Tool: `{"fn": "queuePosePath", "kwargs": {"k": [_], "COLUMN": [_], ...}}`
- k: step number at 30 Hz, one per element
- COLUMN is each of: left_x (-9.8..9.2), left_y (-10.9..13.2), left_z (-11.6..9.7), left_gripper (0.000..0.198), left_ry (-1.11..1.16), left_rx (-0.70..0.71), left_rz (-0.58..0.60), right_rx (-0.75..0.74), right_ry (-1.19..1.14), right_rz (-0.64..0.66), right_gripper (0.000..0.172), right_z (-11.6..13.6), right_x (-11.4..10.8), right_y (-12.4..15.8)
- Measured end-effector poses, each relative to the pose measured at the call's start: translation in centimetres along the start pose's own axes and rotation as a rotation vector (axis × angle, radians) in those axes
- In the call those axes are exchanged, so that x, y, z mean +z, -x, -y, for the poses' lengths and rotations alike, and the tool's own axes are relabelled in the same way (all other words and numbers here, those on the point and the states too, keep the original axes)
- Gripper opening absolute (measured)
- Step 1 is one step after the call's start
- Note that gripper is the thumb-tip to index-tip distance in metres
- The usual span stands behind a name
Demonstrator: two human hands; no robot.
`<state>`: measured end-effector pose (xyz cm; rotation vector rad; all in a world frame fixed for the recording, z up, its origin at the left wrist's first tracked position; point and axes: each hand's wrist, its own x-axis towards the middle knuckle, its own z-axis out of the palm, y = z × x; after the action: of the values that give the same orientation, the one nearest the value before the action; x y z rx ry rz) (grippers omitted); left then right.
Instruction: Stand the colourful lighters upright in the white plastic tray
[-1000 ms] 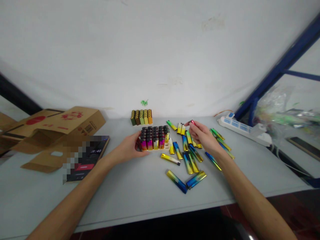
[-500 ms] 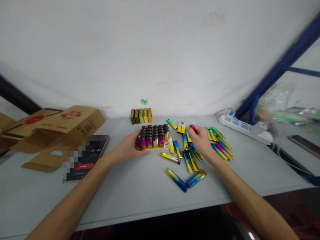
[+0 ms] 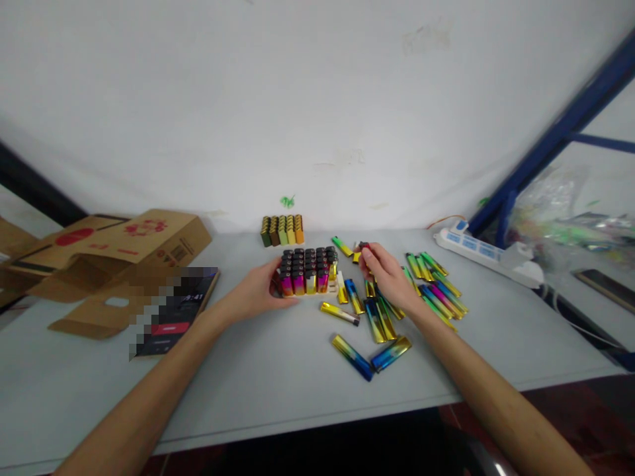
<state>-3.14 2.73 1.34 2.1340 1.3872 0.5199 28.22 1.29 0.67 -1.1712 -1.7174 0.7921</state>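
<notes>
Upright lighters (image 3: 305,271) with black tops and pink, purple and yellow bodies stand packed in rows in a pale tray (image 3: 333,289). My left hand (image 3: 258,291) grips the left side of this tray, its thumb along the front edge. To the right, my right hand (image 3: 387,272) pinches a lighter (image 3: 366,246) whose dark reddish top shows; my fingers hide most of its body. Beneath and around that hand lie loose shiny lighters in blue, yellow and green. One yellow-and-white lighter (image 3: 340,313) lies flat in front of the tray.
A second block of lighters (image 3: 282,229) stands near the wall. An open cardboard box (image 3: 163,235) and a phone (image 3: 173,324) are at the left. At the right are a white power strip (image 3: 489,254), another phone (image 3: 602,291) and a blue metal frame (image 3: 560,125).
My right hand has moved left toward the tray, carrying the lighter over the loose ones. My left hand stays on the tray.
</notes>
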Motion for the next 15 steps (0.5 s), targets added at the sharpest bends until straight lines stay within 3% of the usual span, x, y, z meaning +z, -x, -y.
{"fn": "queuePosePath", "kwargs": {"k": [3, 7, 15], "left_x": [0.02, 0.06, 0.05], "left_y": [0.03, 0.05, 0.09], "left_z": [-0.09, -0.16, -0.29], "left_gripper": [0.066, 0.065, 0.063], "left_ry": [0.019, 0.032, 0.031], "left_rx": [0.014, 0.045, 0.044], "left_rz": [0.001, -0.004, -0.002], "right_rx": [-0.071, -0.172, 0.003], "right_ry": [-0.058, 0.04, -0.278], "right_rz": [0.08, 0.097, 0.076], "right_gripper": [0.041, 0.038, 0.035], "right_z": [0.01, 0.34, 0.82], "right_x": [0.16, 0.3, 0.84], "right_y": [-0.1, -0.11, 0.31]}}
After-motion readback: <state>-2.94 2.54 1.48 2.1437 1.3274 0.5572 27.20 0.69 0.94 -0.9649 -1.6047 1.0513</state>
